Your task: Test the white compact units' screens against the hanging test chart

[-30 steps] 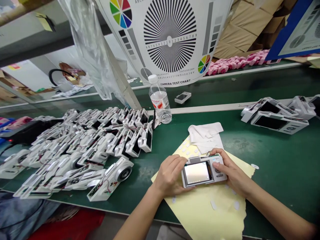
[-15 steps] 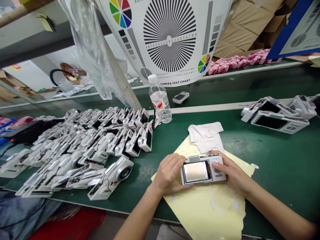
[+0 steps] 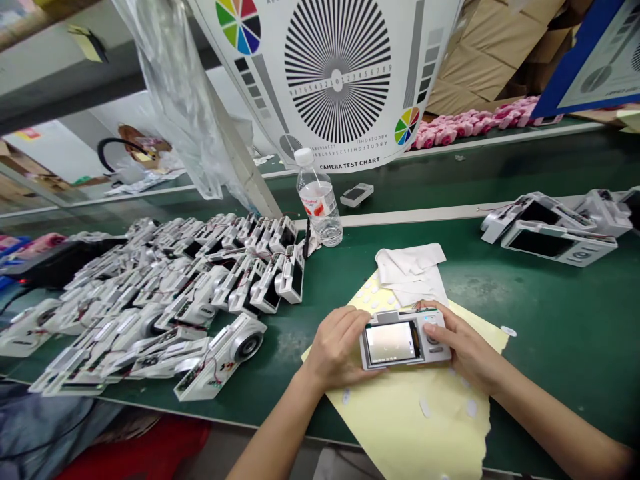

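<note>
A white digital camera (image 3: 400, 341) with a lit screen is held level between both hands, above a yellow paper sheet (image 3: 415, 420). My left hand (image 3: 336, 347) grips its left end, fingers over the top edge and thumb along the bottom. Around the right end, my right hand (image 3: 465, 347) is closed, its thumb lying on the buttons beside the screen. Loose wires show at the camera's top right. Just behind the camera lies a folded white cloth (image 3: 413, 267), partly on the paper.
Many white cameras with exposed wiring (image 3: 165, 300) crowd the left of the green table (image 3: 560, 347). Several more cameras (image 3: 555, 227) lie at the right. A water bottle (image 3: 320, 200) stands behind, below a hanging camera test chart (image 3: 337, 80). Pink items (image 3: 480, 123) line the shelf.
Both hands keep the camera in nearly the same place. The picture on its screen differs slightly, and the whole view has shifted a little.
</note>
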The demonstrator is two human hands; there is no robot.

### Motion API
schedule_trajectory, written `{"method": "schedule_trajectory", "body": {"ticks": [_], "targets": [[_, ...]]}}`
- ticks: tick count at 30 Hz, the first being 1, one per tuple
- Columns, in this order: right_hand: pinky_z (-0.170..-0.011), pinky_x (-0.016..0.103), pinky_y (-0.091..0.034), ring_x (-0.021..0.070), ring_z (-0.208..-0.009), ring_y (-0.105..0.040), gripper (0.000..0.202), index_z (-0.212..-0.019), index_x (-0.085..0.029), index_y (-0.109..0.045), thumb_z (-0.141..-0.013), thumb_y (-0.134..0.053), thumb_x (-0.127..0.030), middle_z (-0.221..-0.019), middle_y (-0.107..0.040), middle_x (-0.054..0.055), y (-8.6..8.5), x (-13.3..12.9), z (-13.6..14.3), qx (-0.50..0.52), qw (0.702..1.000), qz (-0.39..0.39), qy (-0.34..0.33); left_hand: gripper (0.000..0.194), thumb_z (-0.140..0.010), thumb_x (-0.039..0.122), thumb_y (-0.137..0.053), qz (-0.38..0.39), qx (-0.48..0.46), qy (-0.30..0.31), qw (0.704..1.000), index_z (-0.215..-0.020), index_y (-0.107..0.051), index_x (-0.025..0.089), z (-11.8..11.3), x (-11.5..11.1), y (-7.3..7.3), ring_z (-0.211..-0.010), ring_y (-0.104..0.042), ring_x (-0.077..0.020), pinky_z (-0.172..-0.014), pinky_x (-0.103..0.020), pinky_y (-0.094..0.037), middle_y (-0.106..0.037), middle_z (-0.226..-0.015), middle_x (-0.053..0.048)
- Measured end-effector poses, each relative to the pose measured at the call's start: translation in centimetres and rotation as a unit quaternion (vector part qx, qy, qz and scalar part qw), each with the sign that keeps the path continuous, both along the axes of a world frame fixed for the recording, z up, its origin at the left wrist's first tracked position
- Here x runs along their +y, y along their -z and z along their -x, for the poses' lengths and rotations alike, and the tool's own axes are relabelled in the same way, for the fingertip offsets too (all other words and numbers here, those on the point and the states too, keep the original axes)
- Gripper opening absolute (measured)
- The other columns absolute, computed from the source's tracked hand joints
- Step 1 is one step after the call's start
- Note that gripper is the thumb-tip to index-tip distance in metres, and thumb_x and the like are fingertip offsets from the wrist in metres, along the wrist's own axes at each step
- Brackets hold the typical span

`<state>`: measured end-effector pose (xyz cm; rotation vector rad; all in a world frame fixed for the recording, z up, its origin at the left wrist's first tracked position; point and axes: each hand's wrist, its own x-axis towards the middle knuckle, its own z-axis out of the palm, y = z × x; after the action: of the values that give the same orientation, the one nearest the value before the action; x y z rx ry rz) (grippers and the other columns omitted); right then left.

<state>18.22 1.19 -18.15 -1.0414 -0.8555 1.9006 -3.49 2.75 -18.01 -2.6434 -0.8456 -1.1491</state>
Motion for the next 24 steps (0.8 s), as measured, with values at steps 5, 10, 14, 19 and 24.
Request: {"method": "schedule_trajectory", "body": {"ticks": [5, 10, 14, 19, 24], "targets": [[-0.06, 0.028, -0.052, 0.015, -0.071, -0.059, 0.036, -0.1, -0.026, -0.046, -0.072, -0.064, -0.038, -0.086, -0.059, -0.001, -0.19, 0.02, 0.1, 0.001, 1.0, 0.015, 0.005, 0.06, -0.069, 0.054, -0.059, 0.002, -0.001, 0.003, 1.0, -0.106, -0.047, 0.008, 0.0, 0.07, 0.09, -0.081, -0.06, -0.0243, -0.071, -0.038, -0.051, -0.065, -0.087, -0.015], [-0.06, 0.028, -0.052, 0.0149, -0.071, -0.059, 0.034, -0.1, -0.027, -0.047, -0.072, -0.064, -0.037, -0.086, -0.059, -0.002, -0.37, -0.02, 0.14, -0.002, 1.0, 0.017, 0.004, 0.062, -0.067, 0.054, -0.061, 0.011, 0.001, 0.003, 1.0, -0.108, -0.045, 0.01, 0.08, 0.04, 0.11, -0.081, -0.06, -0.0242, -0.071, -0.038, -0.051, -0.065, -0.087, -0.014], [-0.064, 0.03, -0.051, 0.0176, -0.075, -0.061, 0.032, -0.1, -0.027, -0.048, -0.073, -0.062, -0.037, -0.088, -0.062, 0.0, -0.75, -0.07, 0.13, 0.015, 1.0, 0.021, -0.004, 0.063, -0.066, 0.053, -0.062, 0.018, 0.004, -0.001, 1.0, -0.109, -0.045, 0.01, 0.24, 0.01, 0.13, -0.082, -0.061, -0.0247, -0.072, -0.039, -0.051, -0.064, -0.088, -0.014], [-0.065, 0.03, -0.052, 0.0179, -0.075, -0.062, 0.032, -0.1, -0.027, -0.05, -0.071, -0.063, -0.034, -0.088, -0.063, 0.0, -0.88, -0.05, 0.09, 0.028, 0.999, 0.031, 0.011, 0.062, -0.066, 0.051, -0.063, 0.017, 0.006, -0.007, 1.0, -0.109, -0.046, 0.01, 0.33, 0.04, 0.16, -0.082, -0.061, -0.0246, -0.073, -0.039, -0.052, -0.064, -0.088, -0.014], [-0.063, 0.027, -0.052, 0.0164, -0.075, -0.063, 0.033, -0.1, -0.028, -0.05, -0.071, -0.064, -0.035, -0.087, -0.064, -0.001, -0.73, -0.12, 0.07, 0.033, 0.999, 0.039, 0.013, 0.062, -0.065, 0.052, -0.063, 0.015, 0.004, -0.009, 1.0, -0.109, -0.045, 0.01, 0.26, 0.04, 0.12, -0.083, -0.06, -0.0248, -0.073, -0.04, -0.052, -0.064, -0.088, -0.014]]}}
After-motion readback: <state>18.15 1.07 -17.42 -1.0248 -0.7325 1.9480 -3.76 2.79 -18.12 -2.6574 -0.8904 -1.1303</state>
